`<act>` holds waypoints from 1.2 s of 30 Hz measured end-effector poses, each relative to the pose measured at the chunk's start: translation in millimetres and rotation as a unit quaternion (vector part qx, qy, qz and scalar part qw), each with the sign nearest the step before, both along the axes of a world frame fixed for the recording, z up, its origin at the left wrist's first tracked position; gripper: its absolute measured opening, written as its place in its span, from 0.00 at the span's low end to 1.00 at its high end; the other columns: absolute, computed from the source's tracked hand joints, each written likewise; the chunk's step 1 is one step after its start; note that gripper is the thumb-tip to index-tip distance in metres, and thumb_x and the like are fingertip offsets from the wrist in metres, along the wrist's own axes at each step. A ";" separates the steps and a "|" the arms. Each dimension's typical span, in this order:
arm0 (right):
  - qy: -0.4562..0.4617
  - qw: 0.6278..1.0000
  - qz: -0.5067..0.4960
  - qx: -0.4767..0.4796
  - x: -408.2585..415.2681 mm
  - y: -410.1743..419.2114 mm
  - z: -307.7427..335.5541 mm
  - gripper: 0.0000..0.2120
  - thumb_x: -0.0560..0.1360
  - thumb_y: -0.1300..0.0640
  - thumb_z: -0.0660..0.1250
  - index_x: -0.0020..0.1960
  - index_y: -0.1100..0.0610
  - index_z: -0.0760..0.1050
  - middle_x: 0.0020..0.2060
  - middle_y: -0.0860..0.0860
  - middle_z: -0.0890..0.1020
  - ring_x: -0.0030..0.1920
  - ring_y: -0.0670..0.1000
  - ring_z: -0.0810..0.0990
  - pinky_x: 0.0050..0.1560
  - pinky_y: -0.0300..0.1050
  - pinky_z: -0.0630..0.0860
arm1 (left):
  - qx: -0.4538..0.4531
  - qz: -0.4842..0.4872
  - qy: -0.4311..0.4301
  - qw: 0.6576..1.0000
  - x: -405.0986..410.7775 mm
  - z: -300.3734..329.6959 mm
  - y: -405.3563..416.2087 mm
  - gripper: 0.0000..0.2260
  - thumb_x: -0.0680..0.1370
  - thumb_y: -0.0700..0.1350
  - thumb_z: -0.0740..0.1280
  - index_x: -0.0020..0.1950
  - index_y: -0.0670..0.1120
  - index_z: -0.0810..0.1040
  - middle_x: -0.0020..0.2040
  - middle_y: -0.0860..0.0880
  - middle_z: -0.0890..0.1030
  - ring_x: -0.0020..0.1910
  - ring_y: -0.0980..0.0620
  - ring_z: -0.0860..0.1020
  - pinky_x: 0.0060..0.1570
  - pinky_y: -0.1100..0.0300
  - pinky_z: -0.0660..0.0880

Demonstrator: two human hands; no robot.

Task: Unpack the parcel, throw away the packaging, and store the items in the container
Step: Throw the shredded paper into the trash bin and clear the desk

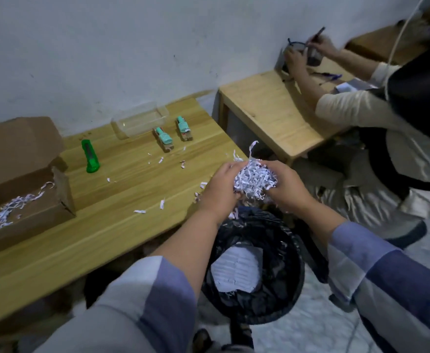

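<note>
Both hands cup one wad of shredded white paper (254, 180) between them. The left hand (220, 189) presses in from its side with fingers (230, 167) curled round the wad, and the right hand (283, 186) closes on the opposite side, so the paper is clamped between the two palms. A few strips stick up past the fingertips.

Directly below the fingers stands a bin lined with a black bag (272, 233), its mouth open; a sheet of white paper (236, 272) lies inside it.

Out past the left hand's knuckles the wooden table (107, 225) carries scattered scraps of shred (140, 211). Further beyond the fingertips, towards the wall, lie two small items with mint-green caps (163, 139) and (183, 128), side by side but apart, and just behind them sits a clear plastic container (140, 121) — I see nothing inside it.

Well off to the left of the left hand lies a green utility knife (91, 156), and beyond that the opened cardboard box (20, 179), with more shred left in its bottom.

Beyond the right hand, another person's hands (308, 53) work at a second wooden table (267, 108).
</note>
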State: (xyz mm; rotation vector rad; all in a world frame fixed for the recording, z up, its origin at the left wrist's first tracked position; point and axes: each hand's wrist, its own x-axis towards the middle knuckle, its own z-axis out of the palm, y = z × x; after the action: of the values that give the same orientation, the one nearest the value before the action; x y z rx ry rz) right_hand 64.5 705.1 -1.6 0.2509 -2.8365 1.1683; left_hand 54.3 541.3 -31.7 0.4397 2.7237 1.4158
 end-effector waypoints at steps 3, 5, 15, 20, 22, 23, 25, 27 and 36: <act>-0.041 0.999 -0.032 0.016 22.8 26.1 -26.4 0.25 0.66 0.68 0.72 0.62 0.57 0.77 0.56 0.56 0.82 0.57 0.54 0.79 0.54 0.38 0.68 | -0.004 -0.030 -0.028 0.999 20.5 -24.6 26.2 0.36 0.68 0.27 0.70 0.72 0.51 0.69 0.66 0.51 0.71 0.65 0.54 0.70 0.63 0.69 0.61; -0.074 0.996 -0.042 0.013 34.8 39.2 -55.0 0.25 0.66 0.68 0.72 0.62 0.56 0.77 0.56 0.56 0.82 0.57 0.55 0.78 0.55 0.39 0.69 | -0.015 -0.048 -0.057 0.997 30.2 -52.6 37.5 0.35 0.68 0.28 0.70 0.72 0.50 0.69 0.67 0.51 0.70 0.65 0.55 0.70 0.63 0.69 0.61; -0.293 0.950 -0.102 -0.032 66.7 65.7 -350.5 0.24 0.68 0.69 0.67 0.63 0.58 0.76 0.59 0.58 0.80 0.60 0.57 0.77 0.55 0.37 0.71 | -0.108 -0.092 -0.217 0.966 53.7 -330.1 61.9 0.29 0.71 0.36 0.71 0.71 0.48 0.70 0.67 0.48 0.71 0.65 0.51 0.71 0.65 0.65 0.63; -0.382 0.919 -0.097 -0.008 54.4 67.6 -506.0 0.27 0.67 0.61 0.67 0.66 0.51 0.73 0.61 0.58 0.79 0.63 0.59 0.76 0.65 0.48 0.72 | -0.143 -0.062 -0.246 0.957 46.7 -498.4 74.2 0.31 0.68 0.50 0.70 0.69 0.42 0.71 0.64 0.41 0.75 0.64 0.40 0.73 0.65 0.50 0.69; -0.417 0.904 -0.093 0.013 47.5 67.1 -552.1 0.32 0.66 0.61 0.66 0.70 0.49 0.68 0.65 0.58 0.75 0.66 0.59 0.73 0.68 0.49 0.69 | -0.191 -0.082 -0.250 0.946 38.3 -542.2 77.3 0.38 0.67 0.49 0.75 0.74 0.46 0.64 0.69 0.43 0.70 0.69 0.43 0.68 0.68 0.48 0.66; -0.433 0.897 -0.090 0.018 44.4 66.4 -568.9 0.34 0.66 0.59 0.66 0.72 0.47 0.65 0.68 0.57 0.73 0.68 0.58 0.71 0.69 0.48 0.67 | -0.218 -0.101 -0.253 0.937 35.2 -561.1 77.7 0.43 0.66 0.51 0.77 0.76 0.47 0.59 0.72 0.43 0.67 0.71 0.44 0.65 0.70 0.48 0.63; -0.461 0.883 -0.084 0.023 38.6 63.4 -589.7 0.37 0.67 0.56 0.67 0.74 0.44 0.60 0.72 0.55 0.66 0.72 0.57 0.66 0.72 0.48 0.63 | -0.270 -0.136 -0.259 0.917 30.2 -586.3 78.5 0.49 0.65 0.56 0.77 0.78 0.48 0.52 0.76 0.44 0.60 0.75 0.43 0.58 0.73 0.47 0.56; -0.474 0.876 -0.092 0.017 35.1 60.0 -595.1 0.33 0.71 0.54 0.66 0.73 0.43 0.60 0.76 0.53 0.60 0.74 0.55 0.62 0.74 0.48 0.60 | -0.286 -0.139 -0.272 0.908 29.0 -593.0 76.9 0.48 0.66 0.55 0.75 0.78 0.51 0.50 0.78 0.46 0.56 0.77 0.42 0.53 0.75 0.46 0.52; -0.454 0.886 -0.089 -0.014 46.5 65.8 -434.5 0.22 0.75 0.61 0.61 0.69 0.52 0.69 0.67 0.55 0.75 0.62 0.55 0.76 0.59 0.45 0.74 | -0.246 -0.119 -0.287 0.918 39.7 -413.4 79.1 0.25 0.73 0.52 0.59 0.70 0.47 0.70 0.69 0.46 0.72 0.69 0.46 0.67 0.69 0.57 0.63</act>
State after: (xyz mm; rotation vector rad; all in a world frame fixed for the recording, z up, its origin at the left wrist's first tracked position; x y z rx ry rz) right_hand 111.0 770.9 -436.2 -0.7572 -3.4450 1.5869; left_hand 94.1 620.4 -445.1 0.2540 2.3094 0.6213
